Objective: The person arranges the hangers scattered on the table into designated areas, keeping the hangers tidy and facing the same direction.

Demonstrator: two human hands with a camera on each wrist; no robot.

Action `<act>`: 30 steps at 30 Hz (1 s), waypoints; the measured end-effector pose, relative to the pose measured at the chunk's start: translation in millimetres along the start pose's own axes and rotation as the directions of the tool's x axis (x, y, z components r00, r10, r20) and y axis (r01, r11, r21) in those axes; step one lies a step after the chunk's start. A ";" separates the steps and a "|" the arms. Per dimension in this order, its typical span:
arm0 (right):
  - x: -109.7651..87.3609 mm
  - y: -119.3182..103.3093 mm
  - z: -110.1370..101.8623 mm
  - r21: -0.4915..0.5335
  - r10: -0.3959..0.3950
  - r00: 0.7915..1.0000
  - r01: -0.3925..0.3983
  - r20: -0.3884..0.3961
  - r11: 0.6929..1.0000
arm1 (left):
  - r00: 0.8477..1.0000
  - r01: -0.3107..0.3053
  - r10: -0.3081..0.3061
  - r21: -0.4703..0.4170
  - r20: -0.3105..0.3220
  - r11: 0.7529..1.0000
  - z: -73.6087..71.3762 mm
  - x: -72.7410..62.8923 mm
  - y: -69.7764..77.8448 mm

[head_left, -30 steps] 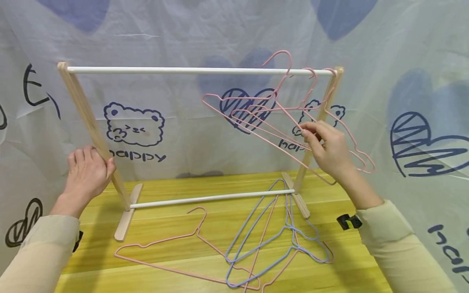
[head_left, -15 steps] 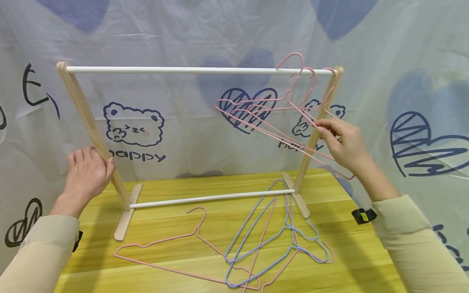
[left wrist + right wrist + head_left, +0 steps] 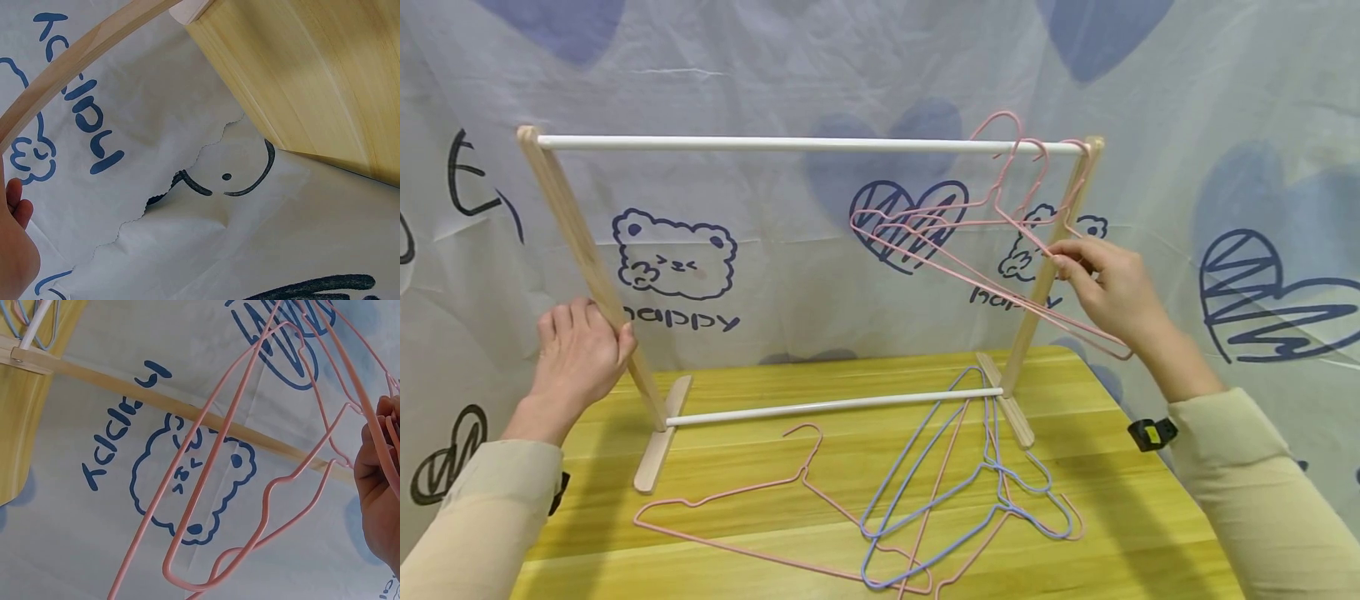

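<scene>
My right hand (image 3: pixel 1108 287) pinches the shoulder of a pink wire hanger (image 3: pixel 1004 113). That hanger's hook arches over the white top rod (image 3: pixel 760 144), its curve standing above the rod. Two more pink hangers (image 3: pixel 1041 158) hang close by at the rod's right end, their frames overlapping the held one. In the right wrist view, pink wires (image 3: pixel 215 450) cross in front of the curled fingers. At the rack's other side, my left hand (image 3: pixel 580 354) grips the left wooden post (image 3: pixel 576 225). Only a small part of the left hand (image 3: pixel 19 250) shows in the left wrist view.
On the yellow wood-grain table (image 3: pixel 737 471) a pink hanger (image 3: pixel 737 546) lies front left. Blue hangers (image 3: pixel 925 500) tangle with more pink wire to its right, reaching under the lower white rod (image 3: pixel 835 407). A printed cloth (image 3: pixel 775 275) hangs behind the rack.
My right hand has moved right with the pink hanger, bringing its hook over the top rod near the other two and lowering its left end slightly. The left hand has stayed on the post.
</scene>
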State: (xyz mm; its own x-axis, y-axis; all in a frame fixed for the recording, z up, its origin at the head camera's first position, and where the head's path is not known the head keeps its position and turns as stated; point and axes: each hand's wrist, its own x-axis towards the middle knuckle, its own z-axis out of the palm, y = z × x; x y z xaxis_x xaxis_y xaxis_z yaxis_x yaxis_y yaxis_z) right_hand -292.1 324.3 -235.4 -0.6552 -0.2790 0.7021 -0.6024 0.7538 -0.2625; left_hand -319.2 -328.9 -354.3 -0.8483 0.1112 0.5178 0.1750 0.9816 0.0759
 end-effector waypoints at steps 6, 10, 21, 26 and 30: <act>-0.1 2.6 1.2 -0.018 0.002 1.000 -0.002 0.028 1.000 | 1.000 0.001 -0.001 -0.001 0.004 1.000 0.1 -0.3 -0.3; -1.5 6.3 3.5 -0.015 -0.002 0.999 0.002 0.042 1.000 | 1.000 -0.002 0.002 0.001 -0.004 1.000 0.2 -0.2 -0.2; -3.0 10.1 9.4 -0.012 -0.011 0.997 0.012 0.080 1.000 | 0.999 -0.016 0.016 -0.002 -0.028 1.000 1.6 -0.5 -1.6; -3.3 10.2 10.3 -0.018 -0.013 0.996 0.015 0.083 1.000 | 1.000 -0.013 0.013 -0.006 -0.025 1.000 0.9 -0.3 -1.0; -4.0 10.1 10.5 -0.034 -0.006 0.996 0.009 0.088 0.999 | 1.000 -0.009 0.009 -0.008 -0.018 1.000 0.8 0.0 -0.4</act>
State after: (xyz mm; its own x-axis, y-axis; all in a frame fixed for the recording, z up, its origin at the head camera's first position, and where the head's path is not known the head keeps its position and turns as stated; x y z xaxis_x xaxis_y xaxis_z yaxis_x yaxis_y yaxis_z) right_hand -300.3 326.8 -247.8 -0.6894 -0.3349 0.6423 -0.5925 0.7708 -0.2340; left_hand -319.6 -329.2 -355.0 -0.8375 0.1170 0.5338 0.1868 0.9792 0.0785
